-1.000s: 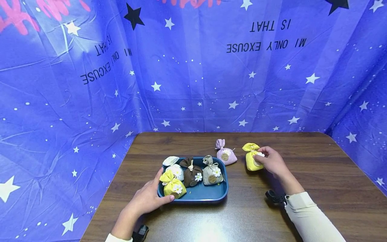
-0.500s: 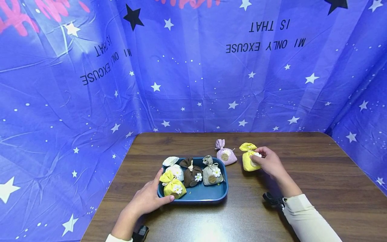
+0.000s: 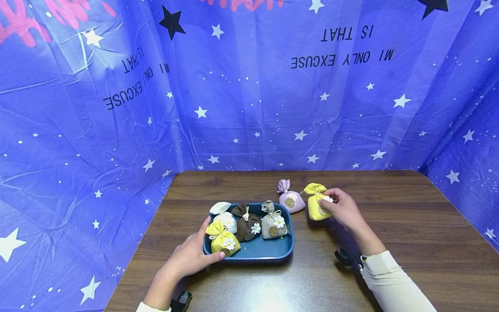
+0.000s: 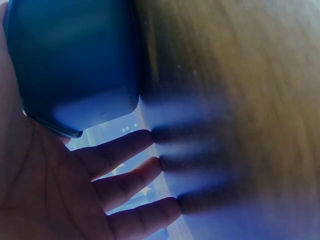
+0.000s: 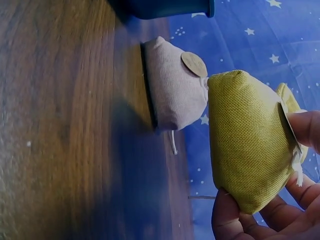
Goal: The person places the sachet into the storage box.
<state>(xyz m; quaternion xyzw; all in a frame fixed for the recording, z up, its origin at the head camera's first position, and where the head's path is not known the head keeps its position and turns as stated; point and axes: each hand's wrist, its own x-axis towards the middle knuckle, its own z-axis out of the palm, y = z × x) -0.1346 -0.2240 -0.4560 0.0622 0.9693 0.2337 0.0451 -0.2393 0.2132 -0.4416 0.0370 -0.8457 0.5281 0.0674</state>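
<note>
My right hand (image 3: 345,209) pinches a yellow cloth sachet (image 3: 317,208) tied with cord and bearing a white flower. In the right wrist view, thumb and fingers hold this sachet (image 5: 250,142) off the wooden table. Just left of it, a pink sachet (image 3: 292,203) lies on the table behind the tray's right corner. At the dark blue tray (image 3: 269,250), my left hand (image 3: 191,255) grips the left end between thumb and index finger. The left wrist view shows its other fingers extended beneath the tray wall (image 4: 75,55). Inside lie white (image 3: 224,221), brown (image 3: 246,223), grey (image 3: 274,225) and yellow sachets (image 3: 224,242).
The brown wooden table (image 3: 409,225) extends to the right and in front of the tray. A blue starry cloth (image 3: 249,108) hangs behind the table and along both sides. A black strap device (image 3: 347,258) hangs at the right wrist.
My right hand has moved a little left with the yellow sachet, closer to the pink one. The left hand, the tray and its contents have stayed in place.
</note>
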